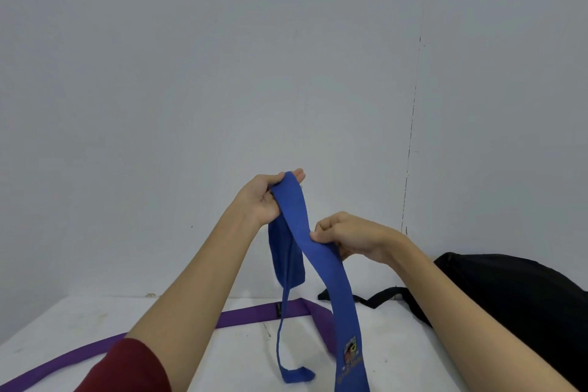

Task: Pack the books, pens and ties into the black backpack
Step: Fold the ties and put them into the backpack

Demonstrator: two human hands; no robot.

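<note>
We see the black backpack (pixel 521 296) lying on the white worktop (pixel 238 356) at the right, and we cannot see inside it. Our left hand (pixel 265 197) is raised and holds the folded top of the blue tie (pixel 321 264). Our right hand (pixel 353 237) pinches it lower down. A purple tie (pixel 254 317) lies flat below, partly hidden by our arms.
</note>
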